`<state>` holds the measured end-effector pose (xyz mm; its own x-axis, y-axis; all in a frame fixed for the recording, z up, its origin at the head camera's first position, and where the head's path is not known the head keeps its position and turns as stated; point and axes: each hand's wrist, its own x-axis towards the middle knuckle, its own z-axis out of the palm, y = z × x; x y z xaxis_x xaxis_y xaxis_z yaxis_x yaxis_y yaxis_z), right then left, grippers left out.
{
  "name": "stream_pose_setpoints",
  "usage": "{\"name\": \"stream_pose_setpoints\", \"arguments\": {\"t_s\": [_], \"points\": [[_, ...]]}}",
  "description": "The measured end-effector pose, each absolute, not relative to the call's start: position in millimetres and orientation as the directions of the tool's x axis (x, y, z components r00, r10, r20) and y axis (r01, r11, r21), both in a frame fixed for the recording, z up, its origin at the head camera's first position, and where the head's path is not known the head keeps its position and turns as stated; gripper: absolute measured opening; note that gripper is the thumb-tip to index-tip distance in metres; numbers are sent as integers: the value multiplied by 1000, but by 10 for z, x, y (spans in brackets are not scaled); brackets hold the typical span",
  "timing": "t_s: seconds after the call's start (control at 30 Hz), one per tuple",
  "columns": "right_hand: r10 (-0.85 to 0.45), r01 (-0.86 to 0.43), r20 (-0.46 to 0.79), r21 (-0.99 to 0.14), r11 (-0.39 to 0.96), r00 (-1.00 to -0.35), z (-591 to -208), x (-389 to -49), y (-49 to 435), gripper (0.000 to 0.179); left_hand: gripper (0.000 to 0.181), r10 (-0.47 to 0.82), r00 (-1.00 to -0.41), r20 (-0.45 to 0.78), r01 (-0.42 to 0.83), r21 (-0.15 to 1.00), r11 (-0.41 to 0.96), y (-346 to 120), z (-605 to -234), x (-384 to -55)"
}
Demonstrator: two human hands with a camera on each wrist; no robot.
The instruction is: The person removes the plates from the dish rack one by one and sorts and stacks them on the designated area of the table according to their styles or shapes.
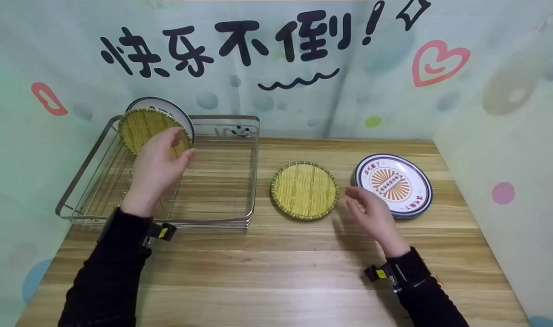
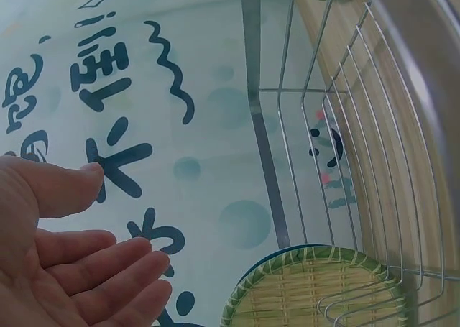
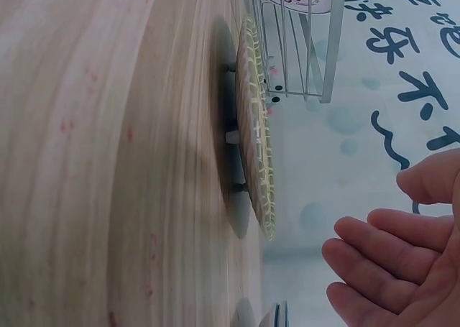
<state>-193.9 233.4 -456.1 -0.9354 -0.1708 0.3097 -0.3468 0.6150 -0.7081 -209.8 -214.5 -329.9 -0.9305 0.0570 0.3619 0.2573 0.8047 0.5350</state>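
In the head view my left hand [image 1: 155,170] hovers over the left part of a wire dish rack [image 1: 222,222], fingers loosely bent and holding nothing. Beyond it a round woven bamboo tray [image 1: 138,129] stands tilted in the rack, in front of a white plate [image 1: 170,107] with a dark rim. The left wrist view shows a gap between the hand [image 2: 93,259] and that woven tray [image 2: 305,291]. My right hand [image 1: 372,215] is held above the table with relaxed, bare fingers. It lies between a second round woven tray [image 1: 304,190] and a patterned blue-rimmed plate [image 1: 410,179].
The wooden table [image 1: 267,277] carries everything. A printed backdrop [image 1: 285,104] with large black lettering rises behind it, and more printed cloth stands at both sides. Short feet [image 3: 231,136] hold the second woven tray off the tabletop.
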Motion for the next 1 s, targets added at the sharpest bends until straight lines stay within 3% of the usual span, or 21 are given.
{"name": "stream_pose_setpoints", "arguments": {"t_s": [0.7, 1.0], "points": [[-197, -406, 372, -651, 641, -907, -4596, -1902, 2329, 29, 54, 9, -940, 342, 177, 465, 867, -2255, -3172, -2387], [-196, -403, 368, -653, 641, -909, -4603, -1900, 2324, 30, 48, 17, -925, 381, 159, 344, 925, -2289, -3210, -2570]]}}
